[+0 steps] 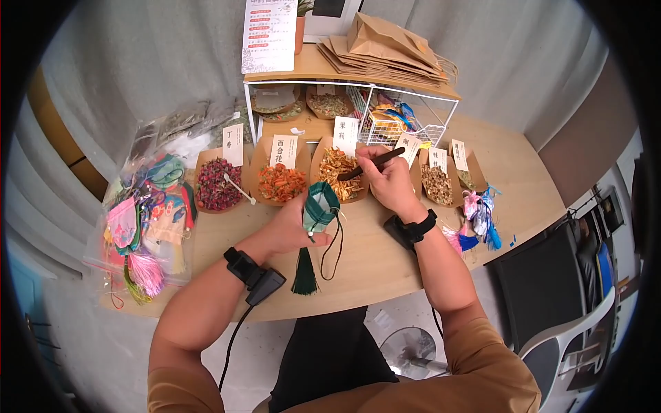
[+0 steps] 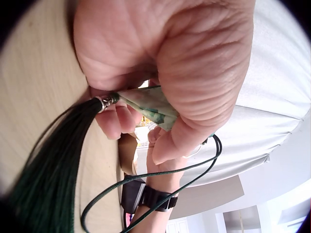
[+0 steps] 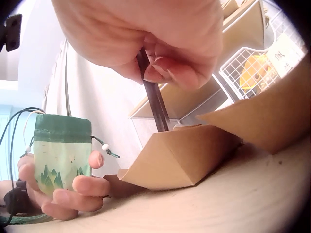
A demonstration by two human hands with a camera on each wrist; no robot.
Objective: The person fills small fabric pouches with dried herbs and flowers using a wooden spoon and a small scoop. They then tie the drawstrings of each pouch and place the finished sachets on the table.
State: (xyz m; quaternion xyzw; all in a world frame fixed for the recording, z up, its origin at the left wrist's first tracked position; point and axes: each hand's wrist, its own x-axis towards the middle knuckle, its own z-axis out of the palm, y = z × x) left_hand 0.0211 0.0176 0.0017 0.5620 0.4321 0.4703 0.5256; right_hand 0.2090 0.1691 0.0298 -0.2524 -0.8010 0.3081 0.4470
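Note:
My left hand [image 1: 286,224] holds a small green drawstring pouch [image 1: 319,210] upright, its mouth open at the top. From the pouch's bottom hangs a dark green tassel [image 1: 304,275], and a looped cord [image 2: 160,174] trails beside it. My right hand [image 1: 394,184] grips a long dark brown scoop [image 1: 354,172] from above. The scoop's lower end reaches into a paper tray [image 3: 170,162] of yellow dried flowers [image 1: 332,165]. In the right wrist view, the fingers and thumb pinch the scoop, and the pouch stands to the left of the tray.
Left of this tray are trays of orange petals [image 1: 281,184] and dark red buds [image 1: 219,180] with a small light spoon [image 1: 239,188]. More labelled trays [image 1: 438,186] stand right. A plastic bag of pouches [image 1: 144,227] lies left. Behind is a shelf [image 1: 310,72] with paper bags [image 1: 385,51].

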